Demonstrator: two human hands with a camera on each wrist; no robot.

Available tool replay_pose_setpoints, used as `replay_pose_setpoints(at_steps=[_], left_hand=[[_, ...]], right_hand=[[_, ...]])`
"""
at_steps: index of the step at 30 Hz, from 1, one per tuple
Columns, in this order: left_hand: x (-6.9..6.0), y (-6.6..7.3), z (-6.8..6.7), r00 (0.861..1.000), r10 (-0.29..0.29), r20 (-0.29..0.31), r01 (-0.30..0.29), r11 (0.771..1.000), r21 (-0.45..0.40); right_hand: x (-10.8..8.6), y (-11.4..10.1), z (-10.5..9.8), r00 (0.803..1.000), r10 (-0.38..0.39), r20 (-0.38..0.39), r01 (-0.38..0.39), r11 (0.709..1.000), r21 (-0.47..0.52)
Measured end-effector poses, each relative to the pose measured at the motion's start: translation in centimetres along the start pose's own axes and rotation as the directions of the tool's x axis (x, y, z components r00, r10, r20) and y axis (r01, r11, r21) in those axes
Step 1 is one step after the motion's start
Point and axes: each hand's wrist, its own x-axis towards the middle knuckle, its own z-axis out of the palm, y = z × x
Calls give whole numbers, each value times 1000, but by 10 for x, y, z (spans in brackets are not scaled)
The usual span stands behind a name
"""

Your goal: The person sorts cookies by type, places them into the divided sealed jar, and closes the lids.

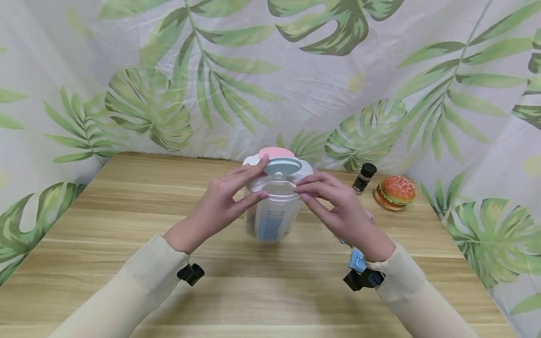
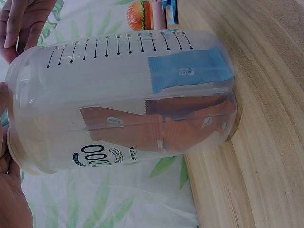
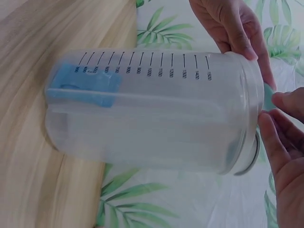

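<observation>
1. Translucent plastic forms the canister (image 1: 272, 223), upright near the middle of the surface (image 1: 139, 211) in the head view, its measuring scale facing six o'clock. Its grey-green flap (image 1: 282, 165) stands raised over a round opening, and a pink flap (image 1: 276, 151) shows behind it at twelve. The hands meet at the canister's top. The left hand (image 1: 217, 204) comes from about eight o'clock with fingers spread wide, index at the raised flap and thumb at the rim. The right hand (image 1: 340, 204) comes from about four, thumb and fingertips narrow together at the rim; whether they pinch anything, I cannot tell. From the canister, a black-capped shaker (image 1: 364, 178) stands between two and three o'clock, a burger (image 1: 395, 192) lies at three, and a blue item (image 1: 357, 259) shows near four, partly hidden by the right wrist.
2. Seen from the left wrist, the canister's base points to three o'clock. A blue packet (image 2: 190, 70) lies inside by the base, with brown packets (image 2: 123, 128) on its six o'clock side.
3. Seen from the right wrist, the base points to nine o'clock; the left thumb touches the rim around one.
</observation>
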Motion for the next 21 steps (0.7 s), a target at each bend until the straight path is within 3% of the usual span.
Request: replay_pose_setpoints(at_steps=[6, 8, 11, 13, 15, 18, 21], left_hand=[[-1, -1, 0, 1000, -2, -4, 2, 1000, 0], [-1, -1, 1, 1000, -4, -4, 4, 1000, -3], [-1, 0, 1, 1000, -9, -1, 9, 1000, -11], [-1, 0, 1, 1000, -11, -1, 11, 1000, -17], [-1, 1, 1, 1000, -13, -2, 13, 1000, -18], [-1, 2, 0, 1000, -13, -3, 13, 1000, -15], [-1, 2, 0, 1000, -12, -1, 12, 1000, -7]], right_hand=[[-18, 20, -9, 993, -16, -114, 27, 995, 94], [-26, 27, -14, 995, 27, -98, -18, 996, 92], [-41, 36, -24, 985, 170, -14, -169, 985, 19], [-52, 42, -31, 955, 287, 79, -284, 957, -55], [-62, 50, -37, 907, 384, 172, -362, 921, -144], [-75, 62, -43, 830, 481, 283, -422, 872, -246], [-86, 73, -46, 766, 546, 339, -452, 833, -320]])
